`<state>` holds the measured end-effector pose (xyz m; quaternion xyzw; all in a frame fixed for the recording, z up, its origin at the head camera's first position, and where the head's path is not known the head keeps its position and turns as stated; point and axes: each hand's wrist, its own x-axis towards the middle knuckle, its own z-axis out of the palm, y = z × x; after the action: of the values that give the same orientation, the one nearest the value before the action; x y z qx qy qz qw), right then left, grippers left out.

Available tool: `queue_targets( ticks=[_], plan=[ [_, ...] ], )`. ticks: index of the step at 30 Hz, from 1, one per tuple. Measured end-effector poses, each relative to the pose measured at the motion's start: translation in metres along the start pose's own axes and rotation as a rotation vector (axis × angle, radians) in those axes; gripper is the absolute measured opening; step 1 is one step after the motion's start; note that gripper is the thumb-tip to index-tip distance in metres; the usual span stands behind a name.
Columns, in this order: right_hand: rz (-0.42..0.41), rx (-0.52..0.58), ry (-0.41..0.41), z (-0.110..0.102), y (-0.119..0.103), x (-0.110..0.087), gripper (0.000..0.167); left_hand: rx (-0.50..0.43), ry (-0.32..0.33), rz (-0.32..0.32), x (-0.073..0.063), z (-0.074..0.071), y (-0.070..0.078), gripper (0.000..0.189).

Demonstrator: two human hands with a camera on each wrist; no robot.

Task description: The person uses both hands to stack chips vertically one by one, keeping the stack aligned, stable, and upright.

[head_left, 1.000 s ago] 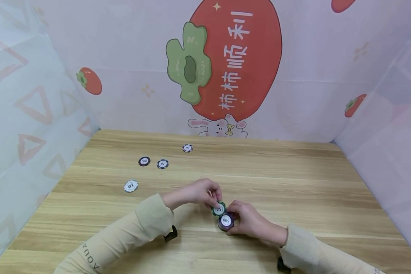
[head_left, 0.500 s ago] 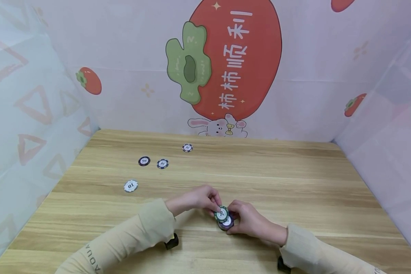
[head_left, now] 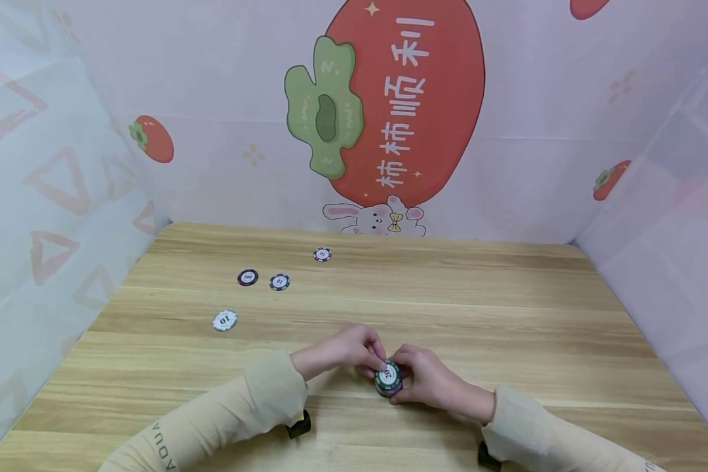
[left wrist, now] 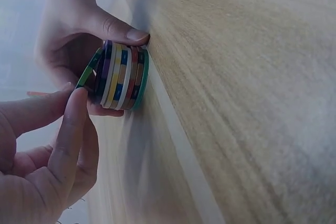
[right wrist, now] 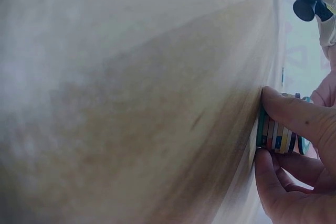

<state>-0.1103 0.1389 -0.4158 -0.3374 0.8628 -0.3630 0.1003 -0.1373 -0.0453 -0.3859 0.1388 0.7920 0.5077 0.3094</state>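
Between finger and thumb, my left hand (head_left: 351, 349) pinches a green poker chip (head_left: 389, 375) by its edge. In the left wrist view that green chip (left wrist: 87, 71) is tilted, one edge against the top of a stack of several poker chips (left wrist: 121, 77) and the other raised. My right hand (head_left: 435, 381) grips the sides of the stack, thumb and fingers on opposite sides, as the right wrist view shows. The stack (right wrist: 276, 134) has layers of green, red, white, blue, yellow and dark chips and stands on the table. From the head view, the green chip mostly covers the stack.
Farther back on the left lie separate flat chips: a white chip (head_left: 225, 320), a dark chip (head_left: 248, 278), a dark blue chip (head_left: 280, 282) and another dark-edged chip (head_left: 322, 254). A printed cloth wall (head_left: 224, 177) rises behind the wooden table (head_left: 478, 282).
My left hand has moved right and slightly toward me, bringing the green chip from beside the stack to over its top. The right hand has stayed around the stack.
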Motion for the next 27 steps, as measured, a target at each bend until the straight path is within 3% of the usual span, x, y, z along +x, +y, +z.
queue_targets(
  ticks=[14, 27],
  plan=[
    [-0.016, -0.031, 0.011, -0.0009, -0.0030, -0.0001, 0.041, -0.008, 0.020, -0.014, 0.0013, 0.0059, -0.0017, 0.010],
    [-0.020, -0.051, 0.016, -0.0009, -0.0031, 0.0001, 0.041, 0.049, 0.041, 0.005, 0.0019, 0.0081, -0.0039, 0.010]
  ],
)
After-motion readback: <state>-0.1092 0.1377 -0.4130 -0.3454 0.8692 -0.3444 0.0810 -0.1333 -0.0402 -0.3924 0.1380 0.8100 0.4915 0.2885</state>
